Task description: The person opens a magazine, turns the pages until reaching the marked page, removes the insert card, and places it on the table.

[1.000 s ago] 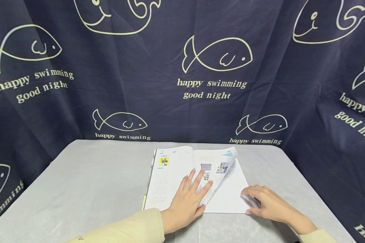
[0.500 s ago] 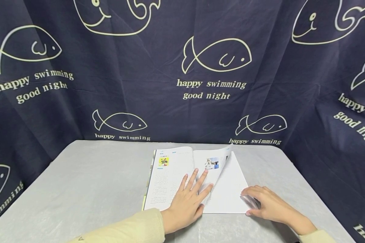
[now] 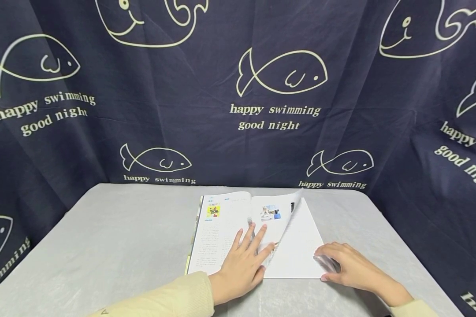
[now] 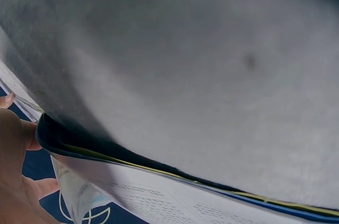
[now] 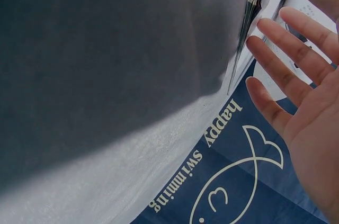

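An open book (image 3: 208, 240) with printed white pages lies on the table. My left hand (image 3: 241, 268) rests on it near the spine, fingers spread. Under those fingers, a lifted leaf (image 3: 270, 212) with a colour photo curls over from the right-hand side, leaving a diagonal fold. My right hand (image 3: 351, 266) grips the book's lower right corner, thumb at the front edge and fingers on the right edge. In the left wrist view, the book's dark cover edge (image 4: 159, 168) runs beside the left hand. In the right wrist view, page edges (image 5: 253, 7) show by the right fingertips.
The table (image 3: 123, 237) has a pale grey cloth surface. Dark blue curtains (image 3: 206, 88) with white fish drawings and lettering hang close behind it and at both sides.
More of the lifted pages have turned leftward, and a different photo shows on the curled leaf. My left fingers have shifted slightly down. The right hand stays at the corner.
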Demonstrator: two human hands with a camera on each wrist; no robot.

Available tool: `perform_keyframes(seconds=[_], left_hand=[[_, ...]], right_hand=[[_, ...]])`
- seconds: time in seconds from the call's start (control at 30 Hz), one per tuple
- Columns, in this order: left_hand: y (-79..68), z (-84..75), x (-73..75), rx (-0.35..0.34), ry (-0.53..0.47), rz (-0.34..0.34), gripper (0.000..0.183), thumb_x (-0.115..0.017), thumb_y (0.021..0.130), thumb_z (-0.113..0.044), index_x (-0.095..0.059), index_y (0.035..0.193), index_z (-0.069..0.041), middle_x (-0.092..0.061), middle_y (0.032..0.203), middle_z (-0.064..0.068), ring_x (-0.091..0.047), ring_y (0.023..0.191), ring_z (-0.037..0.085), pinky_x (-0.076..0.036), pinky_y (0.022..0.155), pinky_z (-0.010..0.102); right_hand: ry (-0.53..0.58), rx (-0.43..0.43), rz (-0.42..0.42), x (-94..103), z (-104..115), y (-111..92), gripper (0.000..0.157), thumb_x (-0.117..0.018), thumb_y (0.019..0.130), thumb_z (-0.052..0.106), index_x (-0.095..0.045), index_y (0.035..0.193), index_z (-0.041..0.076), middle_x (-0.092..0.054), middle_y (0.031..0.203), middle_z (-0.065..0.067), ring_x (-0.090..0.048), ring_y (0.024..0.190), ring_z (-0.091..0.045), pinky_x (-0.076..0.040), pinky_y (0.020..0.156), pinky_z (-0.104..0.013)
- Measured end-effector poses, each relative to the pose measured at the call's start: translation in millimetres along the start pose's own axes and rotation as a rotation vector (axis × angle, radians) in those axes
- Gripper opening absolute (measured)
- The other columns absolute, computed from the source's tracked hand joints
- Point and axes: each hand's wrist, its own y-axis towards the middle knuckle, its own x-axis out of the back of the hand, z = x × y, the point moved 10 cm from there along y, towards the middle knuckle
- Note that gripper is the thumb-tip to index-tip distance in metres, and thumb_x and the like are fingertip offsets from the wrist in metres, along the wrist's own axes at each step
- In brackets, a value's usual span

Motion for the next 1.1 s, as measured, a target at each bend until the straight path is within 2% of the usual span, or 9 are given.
perform_keyframes(seconds=[0.3, 0.53, 0.7, 0.87, 1.1], left_hand=[[-1.2, 1.8, -4.4, 0.016, -0.006, 0.029, 0.056, -0.044, 0.089, -0.05, -0.042, 0.134, -0.017, -0.024, 0.149, 0.016, -0.027, 0.136, 0.033, -0.026, 0.105, 0.051], [-2.4, 2.8, -6.5, 0.031, -0.038, 0.054, 0.062, -0.041, 0.088, -0.056, -0.043, 0.131, -0.011, -0.029, 0.145, 0.018, -0.037, 0.13, 0.03, -0.028, 0.104, 0.05], [-3.2, 3.2, -8.6, 0.042, -0.056, 0.079, 0.063, -0.039, 0.089, -0.057, -0.04, 0.132, -0.011, -0.03, 0.144, 0.018, -0.043, 0.125, 0.028, -0.029, 0.103, 0.05], [-3.0, 3.9, -8.1, 0.054, -0.052, 0.075, 0.065, -0.039, 0.088, -0.057, -0.038, 0.134, -0.011, -0.033, 0.142, 0.018, -0.047, 0.119, 0.028, -0.031, 0.101, 0.049], [-3.5, 5.4, -9.2, 0.079, -0.039, 0.094, 0.065, -0.039, 0.088, -0.059, -0.036, 0.137, -0.016, -0.036, 0.141, 0.017, -0.051, 0.108, 0.028, -0.032, 0.098, 0.049]], right_hand=[[0.016, 0.02, -0.01, 0.7, -1.0, -0.9, 0.044, -0.081, 0.056, 0.038, -0.065, 0.093, 0.019, -0.063, 0.09, 0.013, -0.055, 0.08, -0.005, -0.038, 0.073, -0.025], [0.015, 0.028, -0.021, 2.9, -1.2, -0.2, 0.04, -0.082, 0.055, 0.032, -0.066, 0.09, 0.02, -0.064, 0.087, 0.015, -0.055, 0.079, -0.002, -0.036, 0.073, -0.02], [0.021, 0.024, -0.006, 2.0, -2.4, -1.3, 0.046, -0.082, 0.052, 0.036, -0.065, 0.092, 0.02, -0.063, 0.09, 0.013, -0.055, 0.081, -0.004, -0.038, 0.072, -0.023], [0.022, 0.027, 0.011, 0.5, -2.9, -2.0, 0.05, -0.082, 0.05, 0.035, -0.064, 0.094, 0.019, -0.063, 0.093, 0.01, -0.056, 0.084, -0.008, -0.04, 0.072, -0.029], [0.031, 0.016, 0.019, 0.1, -5.9, -2.4, 0.048, -0.082, 0.052, 0.035, -0.065, 0.094, 0.019, -0.064, 0.091, 0.012, -0.055, 0.081, -0.005, -0.04, 0.071, -0.027]])
